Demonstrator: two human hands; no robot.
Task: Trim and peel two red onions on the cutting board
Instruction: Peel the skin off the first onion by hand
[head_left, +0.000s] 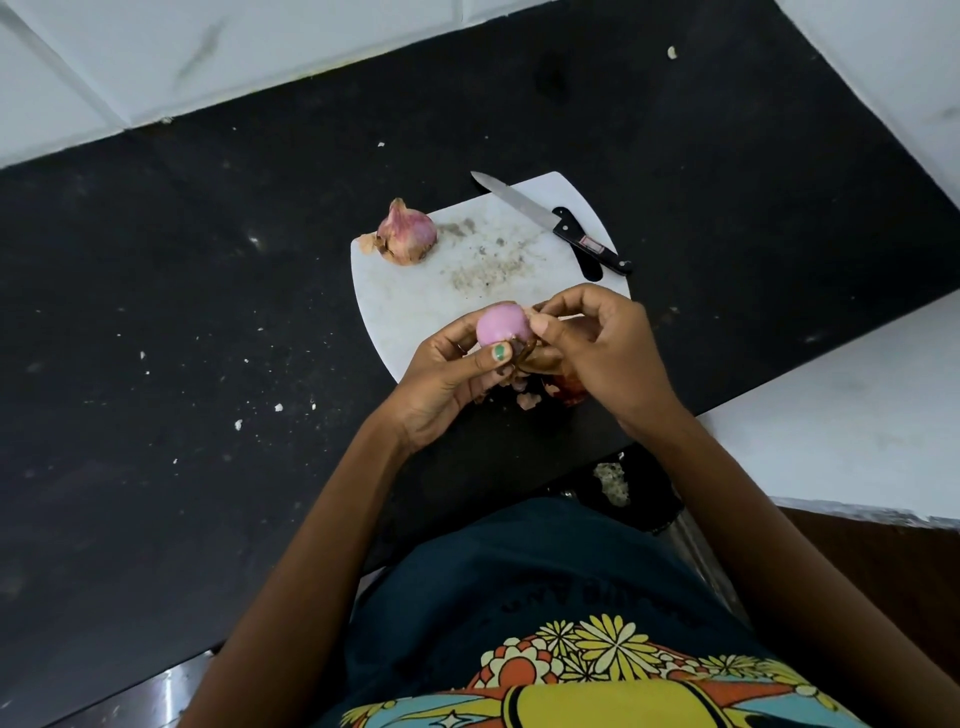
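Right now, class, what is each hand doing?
Left hand: grips the half-peeled onion.
Right hand: pinches the loose onion skin and pulls it off.

A black speckled countertop (182, 312) filled most of the view, dotted with pale crumbs and flecks; white tiled wall (156, 62) ran along its far edge, its grout lines slanting; more white surface (883, 78) rose at the far right corner; a white ledge (831, 426) met the counter's near right edge; dark brown floor (883, 561) showed below it; the light was soft and even.
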